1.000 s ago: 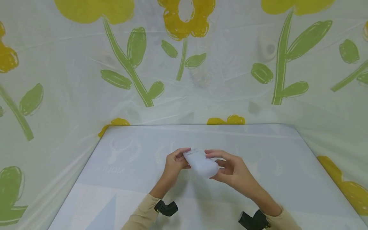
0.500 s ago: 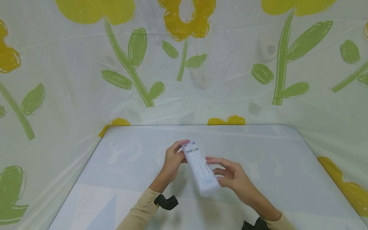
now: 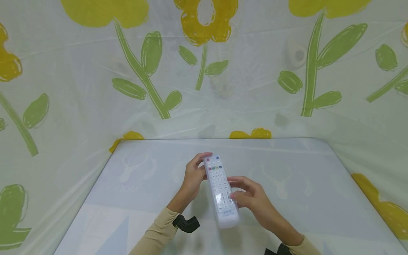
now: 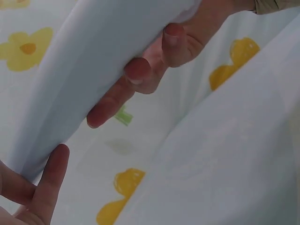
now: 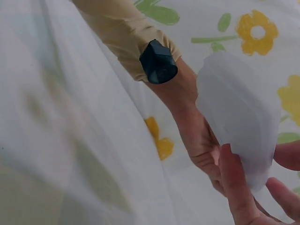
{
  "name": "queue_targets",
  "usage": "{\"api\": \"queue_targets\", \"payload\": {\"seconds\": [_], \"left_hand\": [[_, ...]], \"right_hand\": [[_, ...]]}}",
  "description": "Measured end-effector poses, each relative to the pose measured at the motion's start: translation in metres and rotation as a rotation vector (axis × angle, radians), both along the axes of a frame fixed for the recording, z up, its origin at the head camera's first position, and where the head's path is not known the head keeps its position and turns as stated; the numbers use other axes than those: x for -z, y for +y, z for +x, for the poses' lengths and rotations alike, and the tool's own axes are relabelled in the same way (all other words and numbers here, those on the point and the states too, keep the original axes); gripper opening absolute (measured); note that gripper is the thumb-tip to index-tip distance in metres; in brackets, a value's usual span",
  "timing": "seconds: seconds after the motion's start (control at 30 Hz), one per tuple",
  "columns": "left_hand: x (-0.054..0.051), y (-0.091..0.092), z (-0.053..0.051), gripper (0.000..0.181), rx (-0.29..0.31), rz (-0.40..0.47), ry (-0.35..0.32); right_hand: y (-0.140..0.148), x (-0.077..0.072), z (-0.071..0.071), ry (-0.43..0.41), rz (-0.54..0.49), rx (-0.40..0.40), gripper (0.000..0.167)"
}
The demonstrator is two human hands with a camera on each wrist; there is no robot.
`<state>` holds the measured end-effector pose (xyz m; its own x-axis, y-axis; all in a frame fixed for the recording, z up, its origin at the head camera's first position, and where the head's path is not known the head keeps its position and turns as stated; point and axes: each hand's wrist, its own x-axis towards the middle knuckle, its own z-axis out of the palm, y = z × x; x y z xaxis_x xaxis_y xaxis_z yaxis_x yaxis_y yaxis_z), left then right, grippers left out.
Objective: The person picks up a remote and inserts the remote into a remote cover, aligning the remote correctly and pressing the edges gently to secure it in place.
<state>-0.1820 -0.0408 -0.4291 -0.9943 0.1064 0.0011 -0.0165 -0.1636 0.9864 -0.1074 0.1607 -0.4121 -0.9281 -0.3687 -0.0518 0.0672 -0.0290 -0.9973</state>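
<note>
A white remote control [image 3: 220, 191] in a translucent cover is held above the table, buttons up and its near end lower. My left hand [image 3: 192, 177] grips the far end; in the left wrist view its thumb and a finger pinch that end of the remote control [image 4: 89, 70]. On the right edge, my right hand [image 3: 253, 198] has its thumb on the button side and its fingers at the edge. The smooth back of the remote control [image 5: 239, 108] faces the right wrist view, with the right hand [image 5: 241, 199] around its lower part.
The pale table [image 3: 287, 170] has faint printed deer heads. A white curtain [image 3: 255, 99] with yellow flowers and green leaves hangs behind and at both sides. Black wrist cameras [image 3: 186, 224] sit on both forearms.
The remote control, earlier seen end-on, has tipped so its buttons face up and its near end reaches toward me. My right hand has shifted along its edge, its thumb now on the button side.
</note>
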Motion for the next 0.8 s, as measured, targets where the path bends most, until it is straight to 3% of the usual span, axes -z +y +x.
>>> {"api": "queue_targets", "payload": {"seconds": [0.37,0.6,0.8], "left_hand": [[-0.005,0.005,0.0,0.055,-0.033,0.019,0.015],[-0.008,0.009,0.001,0.044,-0.071,-0.001,0.016],[-0.01,0.009,0.002,0.045,-0.052,-0.05,-0.012]], "right_hand": [[-0.005,0.007,-0.005,-0.011,0.042,0.117,0.047],[-0.009,0.014,-0.013,-0.006,-0.013,0.211,0.047],[-0.014,0.011,-0.021,0.046,-0.011,0.252,0.047]]}}
